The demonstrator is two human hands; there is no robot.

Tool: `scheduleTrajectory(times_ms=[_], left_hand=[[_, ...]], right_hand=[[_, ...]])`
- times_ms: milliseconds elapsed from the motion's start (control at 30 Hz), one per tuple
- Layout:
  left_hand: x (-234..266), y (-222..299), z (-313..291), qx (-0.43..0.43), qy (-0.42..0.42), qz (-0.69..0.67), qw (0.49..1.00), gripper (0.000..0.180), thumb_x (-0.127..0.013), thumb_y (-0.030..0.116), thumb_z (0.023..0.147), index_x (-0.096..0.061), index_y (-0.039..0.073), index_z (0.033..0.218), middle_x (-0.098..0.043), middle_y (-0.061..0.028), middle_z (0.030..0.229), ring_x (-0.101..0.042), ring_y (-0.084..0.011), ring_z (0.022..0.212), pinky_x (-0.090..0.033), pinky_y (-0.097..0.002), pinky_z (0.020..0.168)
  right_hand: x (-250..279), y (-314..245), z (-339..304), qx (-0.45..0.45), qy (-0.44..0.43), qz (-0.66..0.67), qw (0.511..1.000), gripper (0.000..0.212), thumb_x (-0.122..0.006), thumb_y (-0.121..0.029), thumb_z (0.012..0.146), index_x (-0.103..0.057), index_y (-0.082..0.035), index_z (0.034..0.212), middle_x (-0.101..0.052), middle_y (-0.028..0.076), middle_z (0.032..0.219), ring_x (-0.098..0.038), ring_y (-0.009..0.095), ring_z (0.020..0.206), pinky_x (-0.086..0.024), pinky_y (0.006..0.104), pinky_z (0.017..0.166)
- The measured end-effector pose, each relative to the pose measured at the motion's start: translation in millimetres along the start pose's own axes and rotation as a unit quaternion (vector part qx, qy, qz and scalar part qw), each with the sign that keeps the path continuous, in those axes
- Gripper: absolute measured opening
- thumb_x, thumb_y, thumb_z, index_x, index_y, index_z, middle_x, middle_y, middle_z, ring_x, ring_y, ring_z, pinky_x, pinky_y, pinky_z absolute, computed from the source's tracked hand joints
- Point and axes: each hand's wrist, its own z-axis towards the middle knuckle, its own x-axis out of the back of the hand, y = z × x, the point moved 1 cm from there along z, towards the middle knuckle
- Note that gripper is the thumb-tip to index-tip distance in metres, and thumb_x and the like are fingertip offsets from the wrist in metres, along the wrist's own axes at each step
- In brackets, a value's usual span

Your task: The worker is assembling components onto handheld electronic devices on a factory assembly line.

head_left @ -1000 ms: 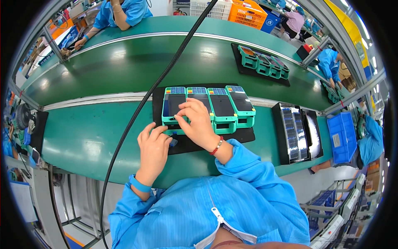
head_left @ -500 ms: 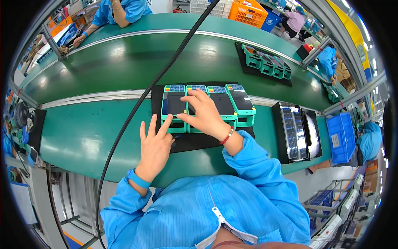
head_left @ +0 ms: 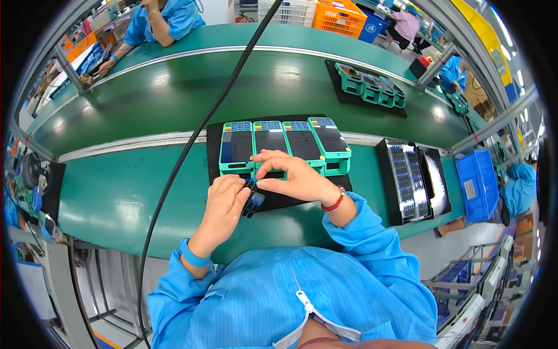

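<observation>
Several card payment terminals [head_left: 237, 145] with coloured keys and dark screens stand side by side in green frames, on a black mat [head_left: 279, 202]. In front of the leftmost terminals my two hands meet. My left hand [head_left: 224, 203] is closed on small black pieces with blue parts [head_left: 253, 203], which stick out beside its thumb. My right hand [head_left: 302, 181] has its thumb and bent index finger close together at the upper blue end of these pieces. Whatever is pinched there is too small to make out.
To the right, a black tray [head_left: 396, 200] holds shiny, film-covered sheets beside a blue bin [head_left: 478, 186]. More green-framed terminals [head_left: 372, 87] sit on the far belt. A black cable [head_left: 200, 125] hangs across the view. Co-workers' arms [head_left: 131, 46] rest at the far bench.
My left hand has turned from spread fingers to a closed grip on the small black-and-blue pieces. My right hand has come off the terminal screens, down and nearer, to meet it.
</observation>
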Motion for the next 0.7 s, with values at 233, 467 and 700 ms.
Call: scheduleTrajectory(times_ms=[233, 467, 700], left_hand=[[-11, 0, 6, 0.202, -0.013, -0.206, 0.957, 0.022, -0.048, 0.017, 0.091, -0.057, -0.001, 0.084, -0.056, -0.0129, 0.083, -0.051, -0.0303, 0.084, -0.040, -0.0370, 0.075], [-28, 18, 5, -0.079, -0.001, 0.206, 0.975, 0.010, -0.063, 0.013, 0.077, -0.060, 0.003, 0.077, -0.056, -0.0071, 0.114, -0.041, -0.0328, 0.119, -0.033, -0.0465, 0.094], [-36, 9, 17, -0.112, -0.048, 0.296, 0.947, 0.012, -0.067, 0.014, 0.073, -0.060, 0.004, 0.070, -0.042, -0.0018, 0.137, -0.033, -0.0345, 0.128, -0.024, -0.0541, 0.103]], right_hand=[[-4, -17, -20, 0.171, 0.215, -0.171, 0.946, 0.011, -0.065, -0.002, 0.074, -0.056, -0.005, 0.080, -0.055, 0.012, 0.112, -0.041, 0.037, 0.123, -0.037, 0.0447, 0.097], [-14, 42, -22, 0.092, 0.352, -0.238, 0.900, 0.009, -0.068, -0.007, 0.073, -0.060, -0.006, 0.078, -0.056, 0.010, 0.108, -0.044, 0.038, 0.117, -0.035, 0.0457, 0.097], [-6, 45, -26, 0.071, 0.322, -0.344, 0.879, 0.014, -0.070, -0.012, 0.072, -0.062, -0.008, 0.083, -0.055, 0.010, 0.111, -0.042, 0.038, 0.119, -0.033, 0.0507, 0.098]])
